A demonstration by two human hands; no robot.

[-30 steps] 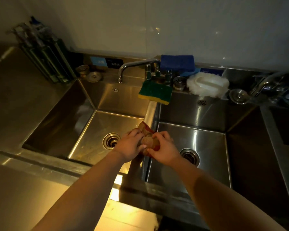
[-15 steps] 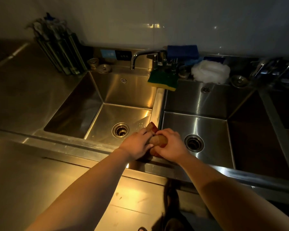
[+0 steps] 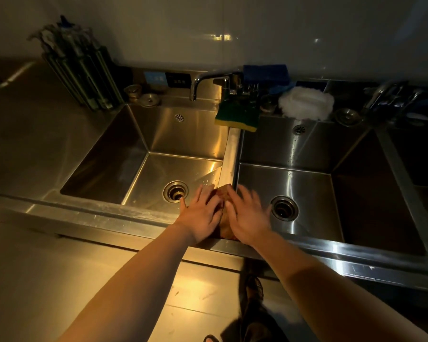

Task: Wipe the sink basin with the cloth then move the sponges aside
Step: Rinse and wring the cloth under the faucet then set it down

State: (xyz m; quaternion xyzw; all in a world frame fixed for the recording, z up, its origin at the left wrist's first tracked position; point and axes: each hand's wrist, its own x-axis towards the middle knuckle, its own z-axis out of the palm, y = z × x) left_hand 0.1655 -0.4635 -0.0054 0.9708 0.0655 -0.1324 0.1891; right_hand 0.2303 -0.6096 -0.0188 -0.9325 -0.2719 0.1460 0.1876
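A brownish cloth (image 3: 224,213) lies draped over the divider (image 3: 229,156) between the left basin (image 3: 173,169) and the right basin (image 3: 282,183), near the front rim. My left hand (image 3: 202,214) and my right hand (image 3: 247,215) lie flat on either side of it with fingers spread and straight, pressing the cloth; the right hand is blurred. A green and yellow sponge (image 3: 237,117) sits at the far end of the divider under the tap. Above it, a blue sponge (image 3: 266,72) rests on the tap fittings.
A chrome tap (image 3: 203,82) arches over the left basin. A white scrubber (image 3: 305,103) sits on the back ledge, with drain plugs (image 3: 148,98) and a dark rack (image 3: 82,70) at the left. A second tap (image 3: 391,93) is at the right.
Both hands, which gripped the bunched cloth above the divider, have lowered it onto the divider near the front rim and opened flat over it. The view has pulled back.
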